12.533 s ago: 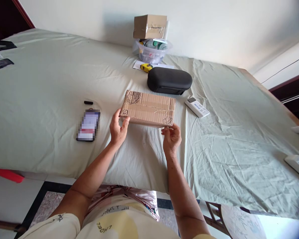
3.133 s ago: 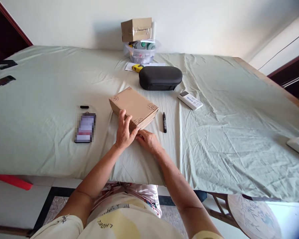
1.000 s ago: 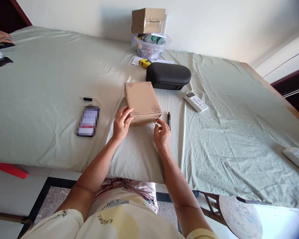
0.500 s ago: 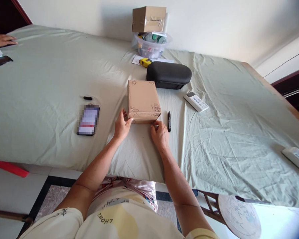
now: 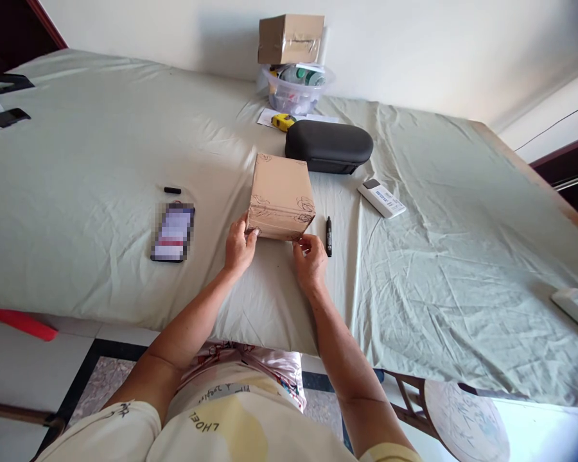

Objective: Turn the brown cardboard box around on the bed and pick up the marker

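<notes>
A brown cardboard box (image 5: 282,186) with dark line drawings at its corners stands in front of me, tilted back so that more of its near side shows. My left hand (image 5: 239,247) grips its near left corner, thumb on the near face and fingers around the left side. At the near right bottom corner, my right hand (image 5: 311,258) holds the box's edge with curled fingers. Just right of that hand lies an uncapped black marker (image 5: 328,237). Its black cap (image 5: 172,190) appears to lie apart, on the left near a phone (image 5: 174,232).
A pale green cloth (image 5: 101,160) covers the table. Behind the box sit a black case (image 5: 330,146), a yellow tape measure (image 5: 283,122) and a plastic basin (image 5: 296,96) with another carton (image 5: 291,40) on top. A white device (image 5: 381,197) lies right; a stool (image 5: 465,420) stands below.
The box has tipped backward and turned slightly, showing more of its near face. Both my hands have closed on its near corners. Another person's hand at far left has left view.
</notes>
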